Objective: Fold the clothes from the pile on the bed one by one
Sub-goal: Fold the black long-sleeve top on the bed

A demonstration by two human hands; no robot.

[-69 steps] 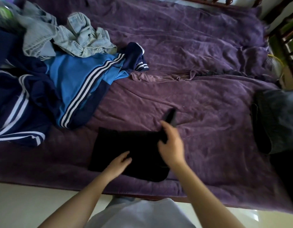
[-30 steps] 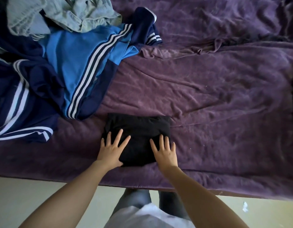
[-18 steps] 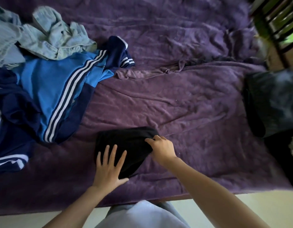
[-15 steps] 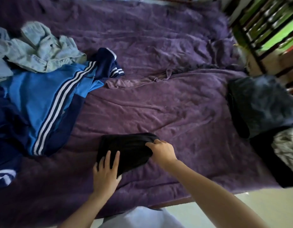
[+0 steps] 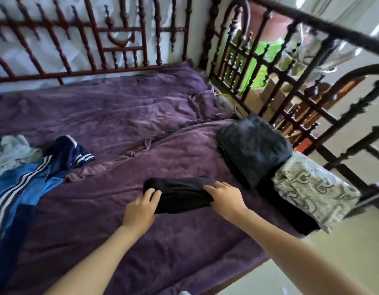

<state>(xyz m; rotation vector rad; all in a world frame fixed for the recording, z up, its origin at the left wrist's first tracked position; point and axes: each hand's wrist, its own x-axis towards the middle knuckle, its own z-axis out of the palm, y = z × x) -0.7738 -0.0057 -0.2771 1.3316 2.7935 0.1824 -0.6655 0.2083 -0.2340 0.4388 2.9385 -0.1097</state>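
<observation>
While both hands are taking hold of the folded black garment (image 5: pixel 180 193), it is lying (or maybe already hanging a little above it; I cannot tell this surely) over the purple blanket (image 5: pixel 120 124), at 12 o'clock from the person's body and not far from the near edge of the bed. The left hand (image 5: pixel 141 206) is gripping its left end with the fingers curling onto the edge. The right hand (image 5: pixel 223 199) is gripping its right end with bent fingers pressing into the cloth, so neither hand is free. The long axis of the bundle is running from 9 o'clock to 3 o'clock, from one hand to the other, and the bundle is sitting exactly between them. In my judgement, the relation that is deciding the coming move is this one: the folded pieces are waiting at about 2 o'clock from the garment. A dark grey folded stack (image 5: pixel 253 150) is lying there, and a grey patterned folded cloth (image 5: pixel 312 188) is lying just beside it, toward 3 o'clock, over a black layer (image 5: pixel 291 213). The right hand is the nearer one to this place, so it is probably going to lead while the left is only supporting the other end. The garment is looking finished, and I am judging that it is about to travel to the right. The unfolded pile is lying well apart at 9 to 10 o'clock, where a blue jacket with white stripes (image 5: pixel 20 188) and a pale denim piece (image 5: pixel 11 150) are waiting for their turn.
</observation>
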